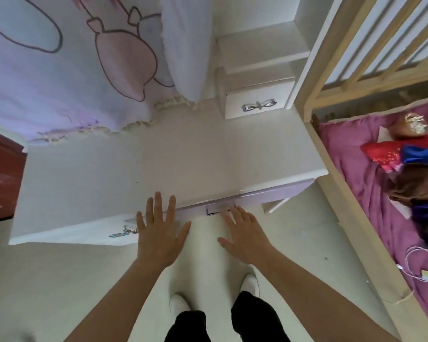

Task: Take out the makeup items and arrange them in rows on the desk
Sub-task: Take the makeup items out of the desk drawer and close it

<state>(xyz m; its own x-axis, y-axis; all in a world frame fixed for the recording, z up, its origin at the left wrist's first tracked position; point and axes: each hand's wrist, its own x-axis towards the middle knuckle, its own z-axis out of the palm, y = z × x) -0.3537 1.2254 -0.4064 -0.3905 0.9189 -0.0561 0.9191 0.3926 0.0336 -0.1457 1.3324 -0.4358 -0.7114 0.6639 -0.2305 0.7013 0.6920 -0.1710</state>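
Desk [158,156] edge beneath spread left hand [161,233]

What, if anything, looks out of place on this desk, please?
A printed lilac cloth hangs onto the back-left of the desk, its frayed fringe lying on the top where rows would go. Nothing else stands out.

A child's bedroom at home: a wooden cot [356,58] with pink bedding [356,174] at right, a white tabletop [158,156] centre, cartoon-print cloth [59,70] upper left
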